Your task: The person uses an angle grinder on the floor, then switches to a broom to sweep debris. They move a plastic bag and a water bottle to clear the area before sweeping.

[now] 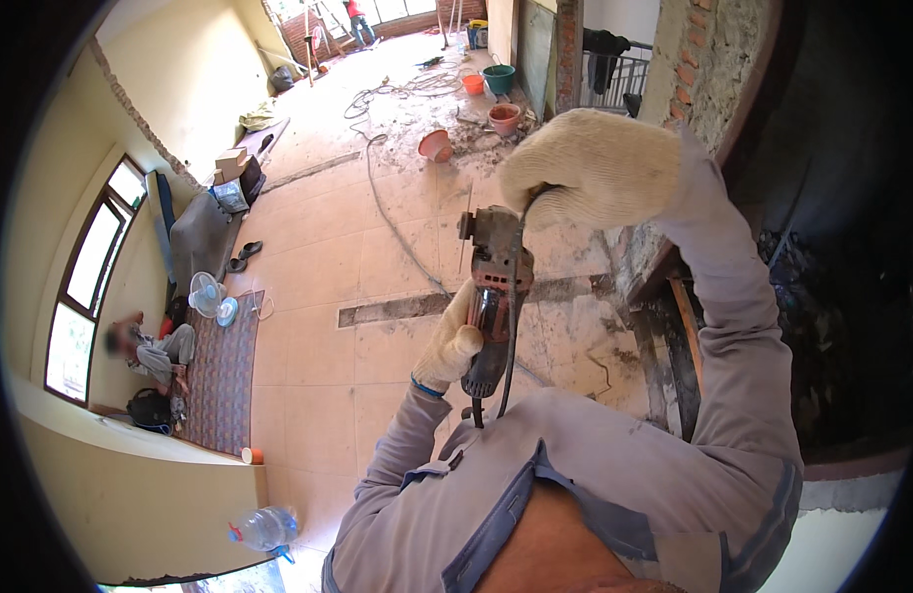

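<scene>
1. A grinder, head pointing away, hangs above the tiled floor in front of the worker's chest.
2. The gloved left hand wraps the body from the left; the gloved right hand, farther off and right, curls closed, apparently pinching the black cord.
3. The tool looks weighty, hard and stiff, its casing perhaps slick with dust; the thin disc is likely brittle. The body offers the safest hold; the cord looks pliant.
4. Beyond lie a floor channel and a tipped orange bucket; left, a person sits by a mat.
</scene>
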{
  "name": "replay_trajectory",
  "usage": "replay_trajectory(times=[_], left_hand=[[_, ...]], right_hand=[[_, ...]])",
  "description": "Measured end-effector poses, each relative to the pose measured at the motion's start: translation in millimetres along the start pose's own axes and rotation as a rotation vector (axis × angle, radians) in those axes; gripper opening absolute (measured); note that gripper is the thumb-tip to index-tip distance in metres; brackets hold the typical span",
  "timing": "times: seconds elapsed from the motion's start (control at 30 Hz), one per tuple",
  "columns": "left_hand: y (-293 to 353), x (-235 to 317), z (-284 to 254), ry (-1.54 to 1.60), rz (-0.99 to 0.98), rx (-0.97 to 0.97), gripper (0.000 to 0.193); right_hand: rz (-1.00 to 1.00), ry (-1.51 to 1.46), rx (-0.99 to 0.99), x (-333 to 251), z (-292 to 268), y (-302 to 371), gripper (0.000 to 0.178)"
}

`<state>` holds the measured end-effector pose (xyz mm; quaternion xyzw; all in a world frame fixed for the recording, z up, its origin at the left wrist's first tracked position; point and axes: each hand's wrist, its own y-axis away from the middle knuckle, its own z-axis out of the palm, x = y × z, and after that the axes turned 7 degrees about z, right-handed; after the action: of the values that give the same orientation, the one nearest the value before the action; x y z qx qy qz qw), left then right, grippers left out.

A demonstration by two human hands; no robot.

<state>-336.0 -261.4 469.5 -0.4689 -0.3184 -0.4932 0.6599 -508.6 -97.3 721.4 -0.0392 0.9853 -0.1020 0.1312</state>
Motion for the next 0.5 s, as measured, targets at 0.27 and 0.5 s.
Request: replay_trajectory(times=[0.27,0.5], left_hand=[[1,6,6,0.229,0.066,-0.137,0.13],[12,-20,-9,0.447,0.011,-0.106,0.112]], right_hand=[[0.034,-0.002,0.506,30,24,-32,0.029],[0.299,-0.453,0.509,72,102,-19,0.014]])
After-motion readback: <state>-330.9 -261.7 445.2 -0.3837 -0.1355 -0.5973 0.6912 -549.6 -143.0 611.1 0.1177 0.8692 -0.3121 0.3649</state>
